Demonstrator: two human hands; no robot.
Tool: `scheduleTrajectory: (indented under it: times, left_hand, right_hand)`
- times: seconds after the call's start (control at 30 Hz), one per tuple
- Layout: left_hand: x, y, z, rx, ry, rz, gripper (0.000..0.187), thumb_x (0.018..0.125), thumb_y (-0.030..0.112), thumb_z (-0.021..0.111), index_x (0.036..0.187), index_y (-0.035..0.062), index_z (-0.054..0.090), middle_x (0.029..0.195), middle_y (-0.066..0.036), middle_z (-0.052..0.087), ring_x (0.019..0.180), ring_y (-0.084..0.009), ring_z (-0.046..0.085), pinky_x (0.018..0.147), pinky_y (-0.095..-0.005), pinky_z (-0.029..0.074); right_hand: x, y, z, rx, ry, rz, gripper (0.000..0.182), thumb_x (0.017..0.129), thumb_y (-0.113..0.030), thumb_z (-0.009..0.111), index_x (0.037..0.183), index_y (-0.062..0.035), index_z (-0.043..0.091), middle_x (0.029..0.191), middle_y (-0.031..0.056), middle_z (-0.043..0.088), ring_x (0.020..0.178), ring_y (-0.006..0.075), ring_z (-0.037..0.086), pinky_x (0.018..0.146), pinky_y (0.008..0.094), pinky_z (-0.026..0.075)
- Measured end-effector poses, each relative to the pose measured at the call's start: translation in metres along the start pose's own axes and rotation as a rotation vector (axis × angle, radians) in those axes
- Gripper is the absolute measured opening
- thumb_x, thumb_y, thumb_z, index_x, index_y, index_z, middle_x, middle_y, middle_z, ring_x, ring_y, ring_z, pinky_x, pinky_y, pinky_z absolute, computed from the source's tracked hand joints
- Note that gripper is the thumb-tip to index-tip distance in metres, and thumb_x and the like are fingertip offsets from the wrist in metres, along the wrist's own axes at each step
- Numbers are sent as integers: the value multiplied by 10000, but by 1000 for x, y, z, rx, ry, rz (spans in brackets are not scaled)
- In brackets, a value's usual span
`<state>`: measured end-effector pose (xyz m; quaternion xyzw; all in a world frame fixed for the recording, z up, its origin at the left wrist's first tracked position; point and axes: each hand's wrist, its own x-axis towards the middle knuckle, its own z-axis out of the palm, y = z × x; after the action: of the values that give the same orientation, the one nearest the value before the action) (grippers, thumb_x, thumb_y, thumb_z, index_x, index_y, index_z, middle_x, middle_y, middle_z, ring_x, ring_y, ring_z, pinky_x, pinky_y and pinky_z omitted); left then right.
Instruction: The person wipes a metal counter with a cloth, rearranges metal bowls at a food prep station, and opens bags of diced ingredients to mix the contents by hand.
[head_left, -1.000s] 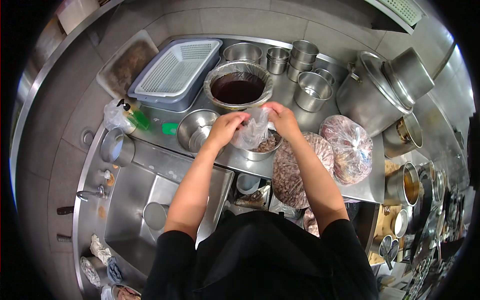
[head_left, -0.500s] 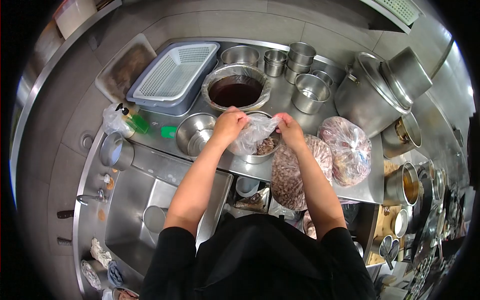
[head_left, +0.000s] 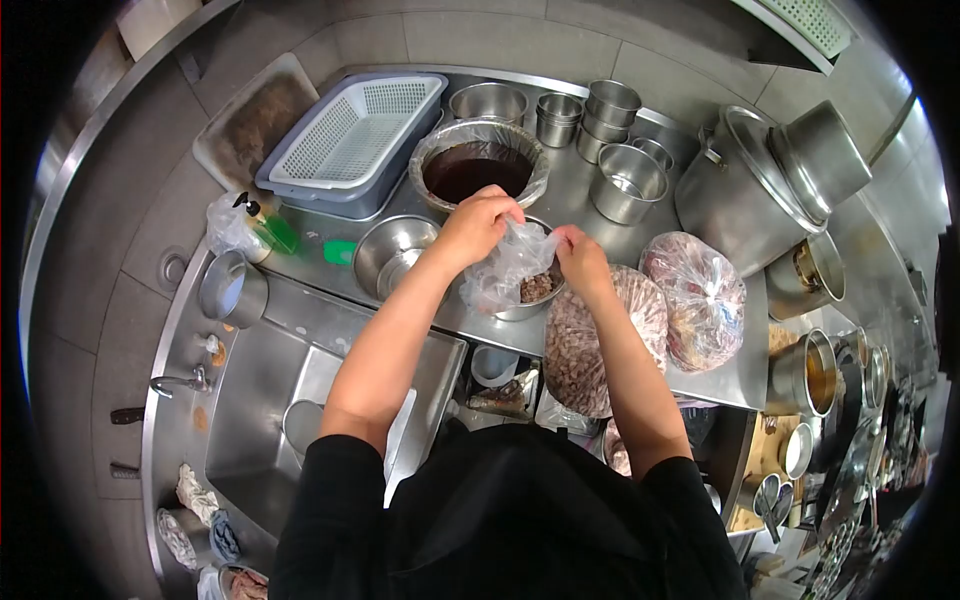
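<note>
My left hand (head_left: 484, 228) is closed on the upper left part of a clear plastic bag (head_left: 505, 268). With its fingertips, my right hand (head_left: 584, 264) pinches the bag's right edge. The bag hangs over a round steel bowl (head_left: 520, 314) and hides much of it. Chopped brownish pieces (head_left: 535, 288), perhaps meat, show at the bowl's right side. An empty steel bowl (head_left: 380, 256) stands beside my left forearm. Behind my hands is a plastic-lined pot (head_left: 545, 160) of dark liquid. A large bag of chopped pieces (head_left: 592, 350) lies under my right forearm.
A second filled bag (head_left: 695, 300) sits at the right, before a large lidded pot (head_left: 735, 190). Steel containers (head_left: 628, 185) and a white basket in a grey tub (head_left: 350, 140) stand behind. A sink (head_left: 270, 420) with a tap (head_left: 185, 382) is at lower left, near a green soap bottle (head_left: 272, 230).
My left hand has risen slightly and shifted right, drawing the bag's top upward. My right hand stays pinched on the bag's edge. The whole view has shifted a little.
</note>
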<state>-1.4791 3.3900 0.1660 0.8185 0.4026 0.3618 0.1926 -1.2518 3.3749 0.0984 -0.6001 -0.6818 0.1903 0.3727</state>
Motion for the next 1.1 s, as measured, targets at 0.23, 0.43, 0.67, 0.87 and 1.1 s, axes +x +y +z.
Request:
scheduleTrajectory:
  times: [0.23,0.43,0.67,0.87,1.1]
  left_hand:
    - [5,7,18,-317,-61,-132,176,810,-18,611,968,20,680,897,-66,659,810,-152,632,726,-296,504]
    - [-22,-20,-10,-269,-51,-263,393,963,254,652,1292,43,610,1200,-96,677,1099,-171,631,976,-318,481]
    - [-71,-34,-17,-144,-145,-416,500,928,366,686,1282,22,609,1196,-158,677,1120,-240,626,966,-357,466]
    - [-53,-5,-28,3,48,-416,218,914,248,652,965,38,684,952,-162,685,878,-337,661,767,-424,508]
    - [-14,12,-6,195,37,126,153,880,76,617,1004,44,700,890,-140,683,856,-355,662,778,-427,526]
  right_hand:
    - [1,-34,5,28,-22,-394,393,856,-220,642,1221,-83,587,972,174,704,938,385,669,851,466,515]
    - [23,-27,-8,-66,-35,-63,217,855,-250,644,943,-52,651,921,184,699,884,384,667,789,458,516]
    - [33,-13,-13,425,-159,144,212,847,-226,676,927,-32,641,778,96,676,715,194,639,669,346,499]
    - [25,6,-5,185,-97,40,209,838,-202,675,980,-55,632,820,95,668,705,195,625,662,346,495]
    - [7,-8,4,51,24,34,224,848,-210,654,1016,-62,638,898,162,689,880,345,670,785,424,518]
